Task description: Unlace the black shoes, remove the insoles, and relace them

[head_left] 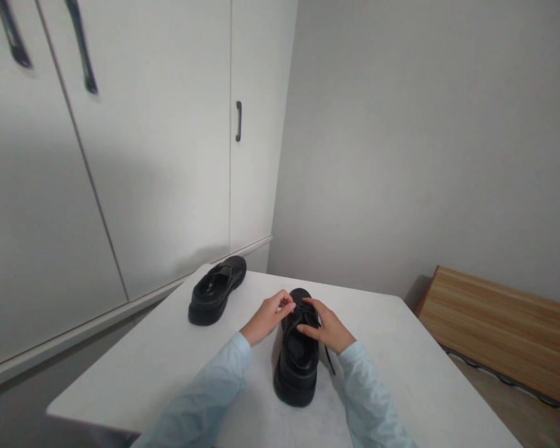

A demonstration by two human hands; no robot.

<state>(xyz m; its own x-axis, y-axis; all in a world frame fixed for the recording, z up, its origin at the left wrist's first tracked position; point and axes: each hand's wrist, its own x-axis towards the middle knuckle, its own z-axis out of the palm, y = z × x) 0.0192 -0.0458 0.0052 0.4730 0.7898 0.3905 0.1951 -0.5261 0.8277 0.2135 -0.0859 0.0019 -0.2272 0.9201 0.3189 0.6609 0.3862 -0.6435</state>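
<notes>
A black lace-up shoe (297,376) stands on the white table, its heel towards me and its toe pointing away. At the left side of its lacing is my left hand (271,316), thumb and fingertips pinched together; whatever is between them is too small to make out. My right hand (329,326) reaches over the shoe's right side with thumb and index finger apart, close to the laces. One loose black shoelace (330,361) hangs down by the shoe's right side, below that hand.
A second black shoe (217,290) sits at the table's far left corner. Around both lies the white tabletop (168,373). White cabinets (168,155) with dark handles line the left, and a grey wall (424,137) is behind. Low at right is a wood-grain piece of furniture (499,330).
</notes>
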